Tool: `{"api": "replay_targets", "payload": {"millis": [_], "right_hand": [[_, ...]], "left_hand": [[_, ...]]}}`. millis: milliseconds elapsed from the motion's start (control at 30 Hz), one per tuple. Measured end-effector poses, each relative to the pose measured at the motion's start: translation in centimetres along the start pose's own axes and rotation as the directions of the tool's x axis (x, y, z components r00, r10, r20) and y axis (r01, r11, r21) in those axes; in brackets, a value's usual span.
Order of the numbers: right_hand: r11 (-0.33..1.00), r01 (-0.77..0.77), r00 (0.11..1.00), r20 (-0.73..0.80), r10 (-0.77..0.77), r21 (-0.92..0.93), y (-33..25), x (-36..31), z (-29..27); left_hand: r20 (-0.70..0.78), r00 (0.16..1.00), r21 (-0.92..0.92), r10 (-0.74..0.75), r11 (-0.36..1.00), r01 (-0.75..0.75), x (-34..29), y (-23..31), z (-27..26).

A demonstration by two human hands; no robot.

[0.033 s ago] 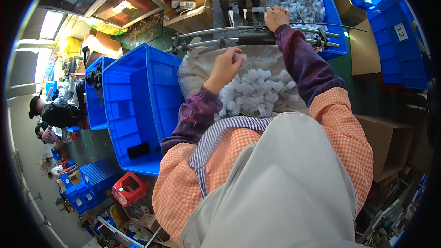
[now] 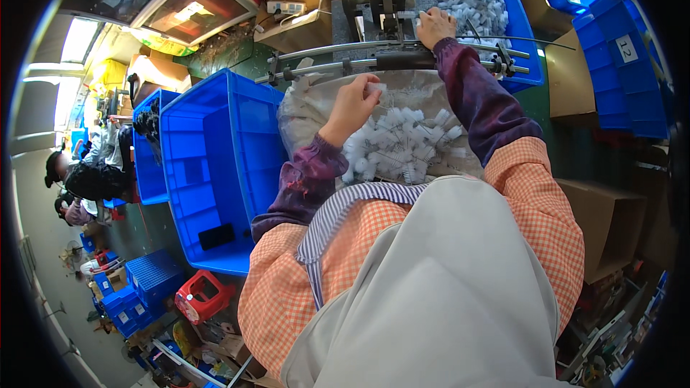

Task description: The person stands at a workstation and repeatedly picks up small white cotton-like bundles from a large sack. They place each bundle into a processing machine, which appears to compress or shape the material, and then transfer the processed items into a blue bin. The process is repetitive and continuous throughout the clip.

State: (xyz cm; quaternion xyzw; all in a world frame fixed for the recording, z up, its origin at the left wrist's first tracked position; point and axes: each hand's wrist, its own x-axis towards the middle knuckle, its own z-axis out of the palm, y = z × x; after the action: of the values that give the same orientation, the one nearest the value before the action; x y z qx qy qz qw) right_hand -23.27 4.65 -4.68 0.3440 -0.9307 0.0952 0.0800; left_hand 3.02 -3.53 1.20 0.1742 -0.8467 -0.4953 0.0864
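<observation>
My left hand [image 2: 352,108] is closed, thumb and fingers pinched around a small white bristle brush [image 2: 375,89] that shows just past the fingertips. Below it, a heap of white wire-stemmed brushes [image 2: 402,136] lies on a pale cloth [image 2: 305,111] in front of me. Farther off, my right hand [image 2: 435,27] rests against the right side of a grey metal bench machine [image 2: 381,11]. Its fingers are curled at a small light part on the machine; whatever they grip is hidden from this angle.
Metal rails [image 2: 323,54] cross between me and the machine. A blue bin [image 2: 528,36] of white pieces stands at the far right, with a thin rod [image 2: 553,44] jutting past it. A large blue crate [image 2: 215,172] holding a dark flat object stands left. Cardboard boxes [image 2: 604,223] lie right.
</observation>
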Motion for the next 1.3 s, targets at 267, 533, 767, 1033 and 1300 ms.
{"api": "replay_targets", "payload": {"millis": [267, 533, 767, 1033, 1300], "right_hand": [[0.966, 0.114, 0.992, 0.08, -0.098, -0.234, 4.8, 2.0, -2.5], [0.936, 0.246, 0.966, -0.142, -0.216, 0.252, 9.3, -2.6, -5.0], [0.517, 0.239, 0.817, 0.118, -0.565, 0.822, 1.4, -4.6, -6.6], [0.983, 0.175, 0.969, -0.19, -0.16, 0.063, 1.2, 1.1, 0.4], [0.981, 0.19, 0.964, -0.196, -0.178, 0.045, 1.7, 2.1, 2.7]], "left_hand": [[0.044, 0.995, -0.027, 0.093, 0.995, -0.092, 1.2, 1.6, 1.4], [-0.031, 0.979, -0.02, 0.203, 0.979, -0.204, 2.8, 3.2, 2.6], [-0.046, 0.983, 0.329, 0.18, 0.932, -0.155, 3.0, 2.6, 2.8], [0.25, 0.968, 0.708, -0.011, 0.684, -0.175, 0.0, -4.9, 3.1], [0.14, 0.989, 0.542, 0.043, 0.832, -0.113, 0.3, -2.2, 1.4]]}}
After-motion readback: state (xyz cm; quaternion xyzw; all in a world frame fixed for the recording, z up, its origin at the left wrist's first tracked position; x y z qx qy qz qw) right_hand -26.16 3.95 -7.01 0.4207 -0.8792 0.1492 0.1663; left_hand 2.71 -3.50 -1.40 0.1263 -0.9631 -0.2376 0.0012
